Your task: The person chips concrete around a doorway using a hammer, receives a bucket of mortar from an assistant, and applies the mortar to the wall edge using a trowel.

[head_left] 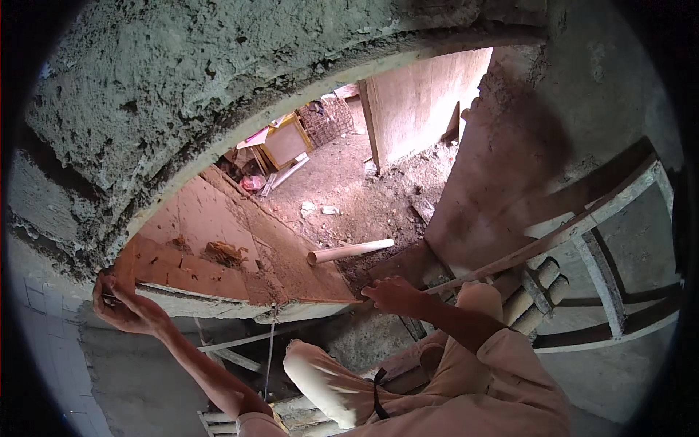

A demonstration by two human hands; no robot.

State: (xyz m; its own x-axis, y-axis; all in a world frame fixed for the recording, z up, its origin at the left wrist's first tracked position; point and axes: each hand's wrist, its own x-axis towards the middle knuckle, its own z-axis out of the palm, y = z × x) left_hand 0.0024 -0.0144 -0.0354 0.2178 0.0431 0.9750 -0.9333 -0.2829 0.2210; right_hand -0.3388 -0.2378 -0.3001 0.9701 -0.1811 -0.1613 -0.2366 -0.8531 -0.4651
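L hand (125,306), lower left, half-curled by L end of board (191,272), left of centre; R hand (395,295), mid-frame, fingers bunched nr its R end. Can't tell if either's pinching. Prob. bracing/positioning; next move prob. needs firm hold.

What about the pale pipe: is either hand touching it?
No, the pale pipe lies apart from the left hand and right hand.
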